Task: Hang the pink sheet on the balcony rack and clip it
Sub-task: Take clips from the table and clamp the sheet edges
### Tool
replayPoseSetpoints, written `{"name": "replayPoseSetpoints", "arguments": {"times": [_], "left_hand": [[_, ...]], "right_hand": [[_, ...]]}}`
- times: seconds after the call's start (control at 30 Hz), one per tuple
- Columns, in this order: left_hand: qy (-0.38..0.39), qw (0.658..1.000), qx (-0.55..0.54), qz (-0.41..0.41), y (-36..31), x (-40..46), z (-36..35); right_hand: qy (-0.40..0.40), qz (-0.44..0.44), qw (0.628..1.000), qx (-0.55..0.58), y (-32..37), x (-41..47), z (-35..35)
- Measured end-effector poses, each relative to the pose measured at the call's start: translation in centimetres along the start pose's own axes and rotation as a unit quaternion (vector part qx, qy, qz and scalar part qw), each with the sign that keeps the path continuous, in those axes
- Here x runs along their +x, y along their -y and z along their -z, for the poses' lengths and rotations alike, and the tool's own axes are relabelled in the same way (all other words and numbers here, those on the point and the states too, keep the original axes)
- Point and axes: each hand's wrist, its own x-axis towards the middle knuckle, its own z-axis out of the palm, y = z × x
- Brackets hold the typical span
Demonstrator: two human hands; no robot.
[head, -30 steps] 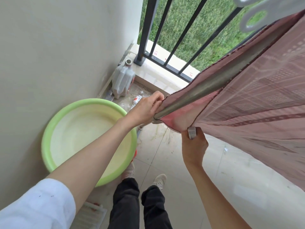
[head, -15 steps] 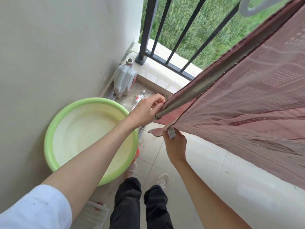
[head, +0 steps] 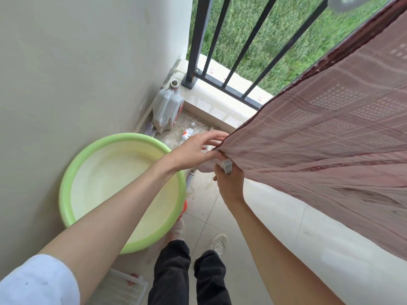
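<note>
The pink patterned sheet (head: 326,137) hangs over the rack bar and fills the right side of the head view; the bar itself is hidden under the cloth. My left hand (head: 196,151) pinches the sheet's left end at its top edge, other fingers spread. Just below, my right hand (head: 230,182) grips a small white clip (head: 226,166) pressed against the sheet's lower corner. A pale hanger ring (head: 345,3) shows at the top edge.
A light green basin (head: 66,190) stands on the floor by the left wall. A plastic jug (head: 167,108) and litter sit in the corner under the black railing (head: 198,40). A white plastic crate (head: 125,285) lies by my feet. Tiled floor (head: 286,238) stretches right under the sheet.
The sheet has slid left and now covers the bar's end, which showed before. My left hand shifted from the bar to pinching the sheet's edge. My right hand with the clip rose closer to it.
</note>
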Motion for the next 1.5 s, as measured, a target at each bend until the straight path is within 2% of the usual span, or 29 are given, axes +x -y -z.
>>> {"name": "replayPoseSetpoints", "arguments": {"times": [0.1,0.23,0.37,0.53,0.57,0.7,0.8,0.97,1.13,1.23,1.5], "left_hand": [[-0.075,0.997,0.015,-0.022,-0.1,0.7,-0.8],[-0.164,0.984,0.046,-0.051,0.2,1.4,-1.2],[-0.195,0.974,0.102,-0.06,0.3,1.5,-1.3],[-0.144,0.977,0.141,-0.072,-0.5,1.2,-0.6],[-0.141,0.977,0.145,-0.071,-0.5,1.1,-0.6],[-0.15,0.976,0.148,-0.052,-0.9,1.1,-0.4],[-0.136,0.983,0.126,-0.012,-1.3,1.3,-0.1],[-0.121,0.988,0.083,0.035,-2.1,1.2,0.2],[-0.136,0.988,0.037,0.062,-2.8,0.7,0.0],[-0.147,0.985,0.042,0.074,-3.0,0.8,0.0],[-0.207,0.97,0.09,0.092,-3.3,0.7,-0.5]], "right_hand": [[0.022,-0.042,0.998,0.045,0.0,-0.4,0.3],[0.068,-0.139,0.981,0.119,0.4,-1.5,0.4],[0.067,-0.237,0.911,0.33,1.0,-1.9,-0.2],[0.089,-0.284,0.828,0.476,0.7,-2.2,-0.4],[0.102,-0.282,0.824,0.48,0.4,-2.4,-0.3],[0.135,-0.293,0.849,0.418,0.0,-2.9,-0.2],[0.127,-0.308,0.827,0.453,0.2,-3.3,0.0],[0.156,-0.293,0.799,0.5,0.8,-4.0,0.3],[0.157,-0.292,0.789,0.517,0.7,-4.5,-0.7],[0.141,-0.28,0.783,0.537,0.6,-4.5,-1.2],[0.118,-0.269,0.734,0.613,1.4,-4.2,-1.3]]}}
